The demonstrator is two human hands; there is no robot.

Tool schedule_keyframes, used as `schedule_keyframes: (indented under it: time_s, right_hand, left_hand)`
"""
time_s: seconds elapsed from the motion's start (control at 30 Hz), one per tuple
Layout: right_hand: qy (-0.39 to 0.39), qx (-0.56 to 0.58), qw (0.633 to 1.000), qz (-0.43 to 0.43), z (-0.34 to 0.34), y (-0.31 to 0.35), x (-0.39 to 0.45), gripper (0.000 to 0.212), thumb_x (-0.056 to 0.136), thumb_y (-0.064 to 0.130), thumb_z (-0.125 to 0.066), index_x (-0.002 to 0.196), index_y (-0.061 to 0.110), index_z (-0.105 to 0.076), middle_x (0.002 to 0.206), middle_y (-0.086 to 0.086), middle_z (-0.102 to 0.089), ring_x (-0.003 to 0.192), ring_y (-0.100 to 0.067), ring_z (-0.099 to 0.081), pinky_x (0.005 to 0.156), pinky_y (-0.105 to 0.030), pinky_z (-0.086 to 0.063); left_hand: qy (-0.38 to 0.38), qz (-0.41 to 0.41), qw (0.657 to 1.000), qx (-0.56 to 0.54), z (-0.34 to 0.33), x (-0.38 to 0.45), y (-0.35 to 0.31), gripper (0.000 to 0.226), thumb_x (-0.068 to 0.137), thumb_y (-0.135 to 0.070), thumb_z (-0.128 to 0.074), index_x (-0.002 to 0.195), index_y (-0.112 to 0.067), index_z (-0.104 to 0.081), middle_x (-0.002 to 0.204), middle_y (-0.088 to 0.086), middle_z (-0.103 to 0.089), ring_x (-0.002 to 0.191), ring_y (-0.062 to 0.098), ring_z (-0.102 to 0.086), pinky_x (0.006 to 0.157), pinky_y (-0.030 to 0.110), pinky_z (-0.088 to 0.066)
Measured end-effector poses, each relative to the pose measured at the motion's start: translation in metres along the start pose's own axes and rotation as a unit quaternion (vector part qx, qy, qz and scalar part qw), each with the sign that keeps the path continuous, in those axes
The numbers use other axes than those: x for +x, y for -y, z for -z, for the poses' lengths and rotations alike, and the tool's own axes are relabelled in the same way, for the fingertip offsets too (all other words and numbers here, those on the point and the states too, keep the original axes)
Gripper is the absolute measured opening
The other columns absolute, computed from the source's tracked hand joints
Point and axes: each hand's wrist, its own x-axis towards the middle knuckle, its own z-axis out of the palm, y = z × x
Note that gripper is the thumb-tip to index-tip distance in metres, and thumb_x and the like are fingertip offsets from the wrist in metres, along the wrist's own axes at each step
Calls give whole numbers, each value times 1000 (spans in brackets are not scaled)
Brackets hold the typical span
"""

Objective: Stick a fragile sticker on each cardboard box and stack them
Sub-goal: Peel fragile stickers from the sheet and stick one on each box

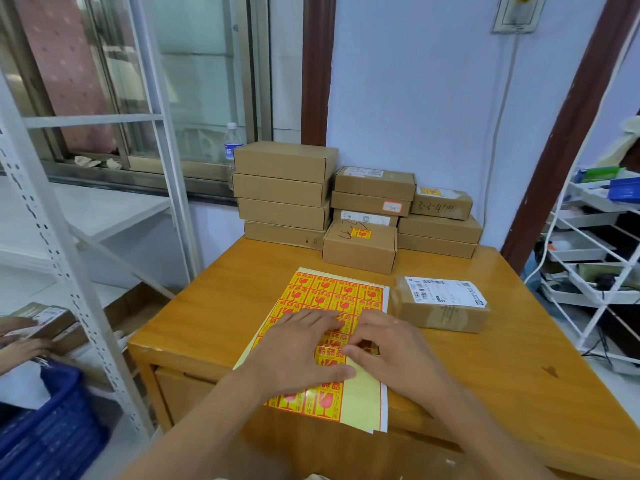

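A sheet of yellow-and-red fragile stickers point(332, 292) lies flat on the wooden table point(214, 306). My left hand point(298, 348) presses flat on the sheet with straight fingers. My right hand point(384, 344) curls its fingers at a sticker near the sheet's middle and picks at its edge. A taped cardboard box with a white shipping label point(441, 304) sits just right of the sheet. One box bearing a fragile sticker point(360, 245) stands in front of the stacked boxes.
Plain cardboard boxes are stacked at the back left point(284, 192), with labelled ones at the back right point(440, 223). A water bottle point(231, 147) stands behind them. White shelving point(79, 258) flanks the left, a rack point(595, 258) the right. Another person's hands point(20, 341) are at far left.
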Motion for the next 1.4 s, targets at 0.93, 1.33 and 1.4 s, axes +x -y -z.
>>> schedule_keyframes:
  time_s: [0.93, 1.33, 1.4]
  right_hand:
    - [-275, 232, 903, -235, 21, -4, -7, 22, 100, 36, -64, 81, 25, -63, 74, 10, -66, 68, -10, -61, 59, -30, -49]
    - [-270, 114, 933, -210, 16, -5, -8, 33, 100, 70, -40, 93, 41, -55, 71, 16, -67, 66, -6, -66, 57, -35, -53]
    - [-277, 98, 938, -186, 16, -5, -7, 26, 101, 61, -49, 88, 39, -55, 74, 20, -63, 69, -5, -62, 57, -26, -46]
  left_hand:
    - [113, -9, 991, 66, 2, 2, -3, 96, 82, -94, -12, 160, -39, -2, 167, -23, 8, 154, 3, 9, 127, 40, 0]
    - [-129, 61, 971, -193, 39, 48, -56, 47, 104, -54, -39, 80, -27, -69, 79, -7, -65, 70, 7, -60, 67, 34, -51]
    - [-121, 144, 887, -423, 36, 56, -70, 47, 102, -47, -51, 75, -16, -73, 69, 3, -70, 56, 13, -60, 56, 32, -43]
